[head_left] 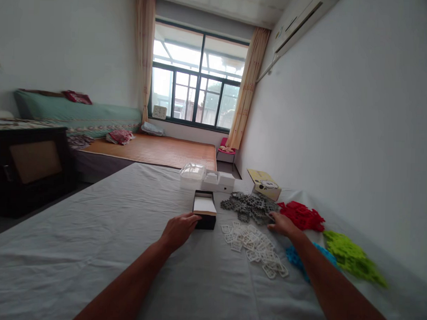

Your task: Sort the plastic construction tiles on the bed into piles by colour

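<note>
My left hand (180,230) has its fingers closed on the near left edge of an open black box (207,222). A white insert with a tan lower edge (205,205) lies inside that box. At the right end of a heap of dark grey lattice-like plastic pieces (250,205), my right hand (281,225) has its fingertips pinched at a grey piece, partly hidden. White openwork pieces (254,245) are spread in front of the box, to its right. Red pieces (302,215) lie just beyond my right hand, and blue pieces (313,257) are partly covered by my right forearm.
Bright green pieces (352,256) lie at the far right. Behind the black box stand a clear plastic container (192,175) and white boxes (218,180). A yellow box (264,183) stands near the wall. A grey-white cloth (91,249) covers the table. Beyond it is a bed (165,149).
</note>
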A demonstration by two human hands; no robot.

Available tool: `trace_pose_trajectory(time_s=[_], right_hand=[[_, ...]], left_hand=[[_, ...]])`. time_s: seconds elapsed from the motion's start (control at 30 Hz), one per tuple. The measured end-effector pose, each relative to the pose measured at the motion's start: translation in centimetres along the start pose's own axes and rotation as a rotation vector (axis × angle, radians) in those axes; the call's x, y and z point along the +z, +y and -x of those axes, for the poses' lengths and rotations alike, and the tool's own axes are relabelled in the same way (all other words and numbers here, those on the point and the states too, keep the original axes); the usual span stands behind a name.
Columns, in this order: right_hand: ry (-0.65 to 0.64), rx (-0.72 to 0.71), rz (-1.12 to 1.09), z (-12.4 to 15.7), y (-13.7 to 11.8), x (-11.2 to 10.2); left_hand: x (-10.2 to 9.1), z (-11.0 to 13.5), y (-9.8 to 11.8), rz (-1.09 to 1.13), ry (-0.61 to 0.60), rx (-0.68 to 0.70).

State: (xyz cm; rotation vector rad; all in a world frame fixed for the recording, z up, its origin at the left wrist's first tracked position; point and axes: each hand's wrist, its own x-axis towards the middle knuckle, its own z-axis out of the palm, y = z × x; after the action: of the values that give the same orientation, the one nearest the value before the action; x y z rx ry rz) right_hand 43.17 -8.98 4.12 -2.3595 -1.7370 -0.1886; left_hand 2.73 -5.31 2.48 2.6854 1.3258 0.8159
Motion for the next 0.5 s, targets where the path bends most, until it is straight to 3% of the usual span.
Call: trace_pose_trajectory(time_s=[0.1,0.17,0.33,0.4,0.5], right_hand=[[-0.01,-0.039,0.012,0.3,-2.2,-0.3],[0.011,-0.129,-0.018,0.7,-5.4,-1.1],[0.014,-0.703,-0.274,4.1,-16.4,-3.0],[0.001,-0.747,-0.254,5.4,-19.4,-3.5],[0.006,-0.726,-0.182,5.6,-21.2,-3.9]], left_hand=[[-0.1,0.3,0.4,0.013,-0.01,0.014],[-0.2,0.5,0.9,0.025,-0.031,0.034],[-0.7,0.8,1.8,0.08,-0.068,0.087],[-0.9,0.9,1.8,0.078,-0.065,0.104],[-1.1,1.1,1.7,0.069,-0.062,0.144]])
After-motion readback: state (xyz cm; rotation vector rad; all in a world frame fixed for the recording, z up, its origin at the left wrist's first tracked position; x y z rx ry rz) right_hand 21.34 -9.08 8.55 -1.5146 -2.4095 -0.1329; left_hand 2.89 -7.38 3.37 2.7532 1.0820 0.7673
